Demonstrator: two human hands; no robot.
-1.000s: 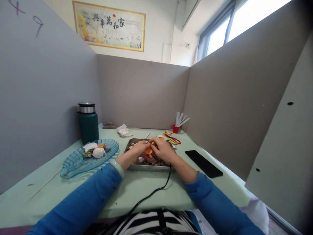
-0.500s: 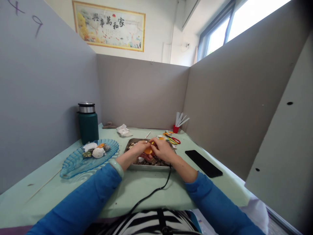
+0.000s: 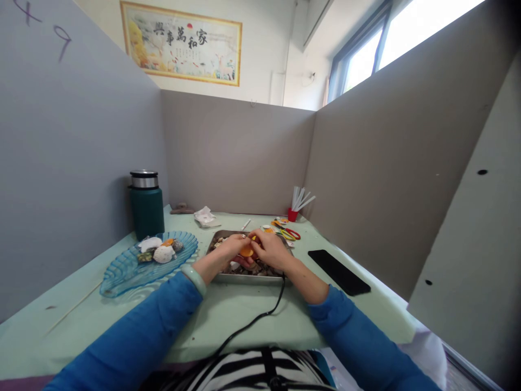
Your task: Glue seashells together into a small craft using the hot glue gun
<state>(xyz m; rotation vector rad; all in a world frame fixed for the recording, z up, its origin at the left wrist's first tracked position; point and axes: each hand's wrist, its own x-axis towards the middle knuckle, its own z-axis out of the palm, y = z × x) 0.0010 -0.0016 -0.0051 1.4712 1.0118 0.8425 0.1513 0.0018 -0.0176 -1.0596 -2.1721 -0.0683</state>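
Observation:
Both hands meet over a metal tray (image 3: 252,279) filled with small brown and white pieces that look like shells or stones. A smooth, rounded orange shell-like piece (image 3: 246,251) is held between them, partly covered by fingers. My left hand (image 3: 233,248) curls around its left and underside, a pale bangle on the wrist. From the right, my right hand (image 3: 269,248) pinches at its upper edge with bent fingers. Whether something small is between the fingertips cannot be made out. A black cord (image 3: 260,315) runs from the tray's front right corner toward my lap.
At left, a blue scalloped glass dish (image 3: 118,274) holds several shells, with a thin stick (image 3: 75,307) beside it. A green bottle (image 3: 147,209) stands behind. Crumpled white paper (image 3: 205,217), scissors (image 3: 290,233), a red cup (image 3: 292,215) of white sticks and a black phone-like slab (image 3: 338,271) lie around.

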